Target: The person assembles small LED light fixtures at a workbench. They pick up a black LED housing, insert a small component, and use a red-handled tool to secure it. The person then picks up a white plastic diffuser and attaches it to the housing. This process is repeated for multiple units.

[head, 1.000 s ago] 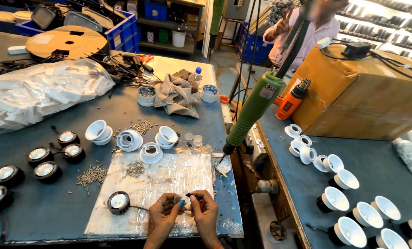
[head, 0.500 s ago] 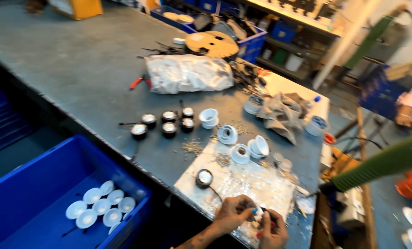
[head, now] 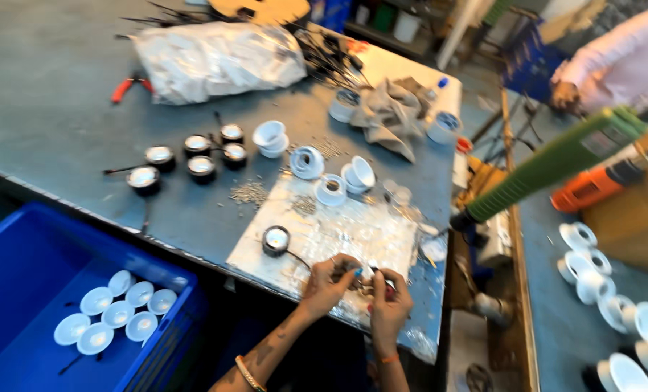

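Head view: both hands meet at the near edge of the workbench (head: pixel 63 123), fingertips pinched together on a small part (head: pixel 359 279) that is too blurred to identify. The left hand (head: pixel 329 282) grips it from the left, the right hand (head: pixel 388 299) from the right; held this way between them, the part is steadied from both sides just above a worn plastic sheet (head: pixel 338 236) that covers the bench top (probably laid there to catch loose pieces). A thin dark wire runs from the hands to a round black lamp unit (head: pixel 275 239) resting on the sheet just beside them. Farther out stand white housings (head: pixel 331 178), small heaps of screws (head: pixel 250 193) and a cluster of black lamp units (head: pixel 193 156), all within reach. A blue crate (head: pixel 19 276) below the bench edge holds white reflector cups (head: pixel 113 312). A green powered screwdriver (head: pixel 549 170) hangs to the right. Another person's pink sleeve (head: pixel 621 62) shows at the far right.
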